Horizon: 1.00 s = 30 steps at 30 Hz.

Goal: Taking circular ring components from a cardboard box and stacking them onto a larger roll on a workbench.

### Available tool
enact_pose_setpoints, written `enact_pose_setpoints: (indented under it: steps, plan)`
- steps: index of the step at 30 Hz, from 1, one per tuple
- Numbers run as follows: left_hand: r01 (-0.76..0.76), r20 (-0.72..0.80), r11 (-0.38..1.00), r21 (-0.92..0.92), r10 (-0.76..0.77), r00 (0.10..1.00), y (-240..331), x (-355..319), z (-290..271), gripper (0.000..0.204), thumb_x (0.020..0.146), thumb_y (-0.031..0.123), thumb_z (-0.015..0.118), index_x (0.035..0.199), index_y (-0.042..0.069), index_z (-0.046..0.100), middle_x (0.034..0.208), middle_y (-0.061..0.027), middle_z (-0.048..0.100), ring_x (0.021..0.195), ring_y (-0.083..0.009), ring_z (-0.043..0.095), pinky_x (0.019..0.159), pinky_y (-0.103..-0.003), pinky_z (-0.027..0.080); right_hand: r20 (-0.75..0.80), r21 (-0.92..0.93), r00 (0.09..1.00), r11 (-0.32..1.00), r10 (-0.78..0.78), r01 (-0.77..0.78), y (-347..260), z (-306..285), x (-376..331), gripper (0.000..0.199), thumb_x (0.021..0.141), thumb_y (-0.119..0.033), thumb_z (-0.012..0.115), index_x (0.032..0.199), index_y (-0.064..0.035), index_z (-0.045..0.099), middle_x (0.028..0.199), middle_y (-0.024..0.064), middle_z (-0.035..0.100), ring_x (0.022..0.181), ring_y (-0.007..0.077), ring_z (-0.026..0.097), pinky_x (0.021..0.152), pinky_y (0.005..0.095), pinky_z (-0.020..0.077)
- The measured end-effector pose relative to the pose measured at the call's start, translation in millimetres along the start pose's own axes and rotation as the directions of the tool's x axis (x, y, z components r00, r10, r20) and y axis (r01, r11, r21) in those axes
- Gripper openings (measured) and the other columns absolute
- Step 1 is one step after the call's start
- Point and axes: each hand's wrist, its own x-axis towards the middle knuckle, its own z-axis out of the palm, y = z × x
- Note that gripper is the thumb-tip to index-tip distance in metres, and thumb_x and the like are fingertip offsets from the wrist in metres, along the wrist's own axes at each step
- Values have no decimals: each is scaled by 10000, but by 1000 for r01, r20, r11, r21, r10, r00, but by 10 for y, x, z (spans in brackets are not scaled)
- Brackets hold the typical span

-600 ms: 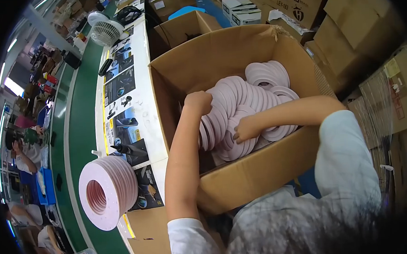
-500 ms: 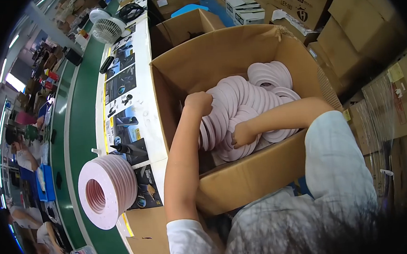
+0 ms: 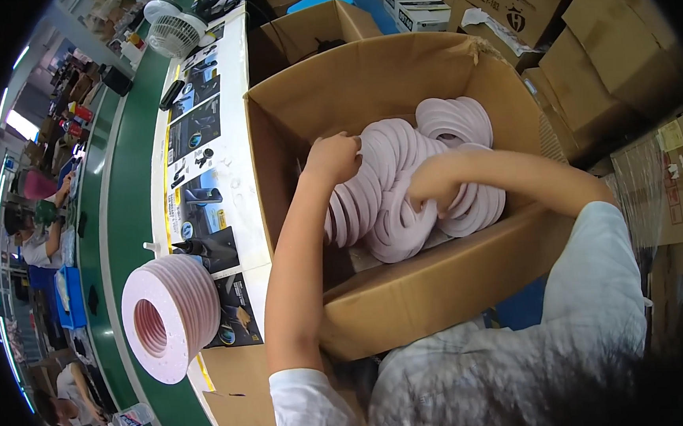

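Observation:
Inside an open cardboard box point(image 3: 434, 297) lie many flat, pale pink rings point(image 3: 389, 150), some in overlapping rows, others loosely piled. My left hand point(image 3: 336, 158) is closed at the left end of a row, with the fingertips tucked out of sight against the rings. Across the pile, my right hand point(image 3: 434, 181) is closed with its fingers hooked down at the hole of a front ring point(image 3: 398, 229), gripping its edge. A neat stack of the same rings point(image 3: 170, 316) lies on its side on the table to the left of the box.
A white table point(image 3: 230, 142) with printed sheets runs along the box's left side, carrying a small white fan point(image 3: 177, 34) and a dark bottle point(image 3: 193, 247). Beyond is a green conveyor point(image 3: 130, 188), with people seated past it. Cardboard cartons point(image 3: 623, 51) are piled at the right.
My right hand has moved up and to the right over the pile, and the front rings have shifted with it. My left hand stays near the row's left end.

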Motion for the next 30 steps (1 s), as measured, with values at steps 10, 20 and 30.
enact_pose_setpoints:
  steps: [10,20,30]
  plan:
    - [252,-139,618,-744,-513,847,156,167,-43,411,824,379,606,852,-31,631,824,-203,666,821,-304,657,747,-368,500,-218,973,677,98,703,210,397,-2,-414,225,899,-233,603,995,-38,658,828,18,672,574,41,506,521,210,426]
    - [183,98,410,-893,-221,970,550,164,237,490,740,437,756,859,-32,684,677,-48,621,604,-104,550,576,-257,440,-261,690,535,-233,804,686,331,149,8,264,885,-249,643,1035,-31,626,822,26,638,667,96,585,621,254,505]
    - [253,172,413,-875,-223,960,482,176,16,374,765,354,745,792,-16,698,614,4,566,552,-78,484,519,-245,378,-230,703,449,-171,864,690,461,147,-156,231,868,-274,667,913,-47,662,701,-32,580,597,55,516,547,207,447]
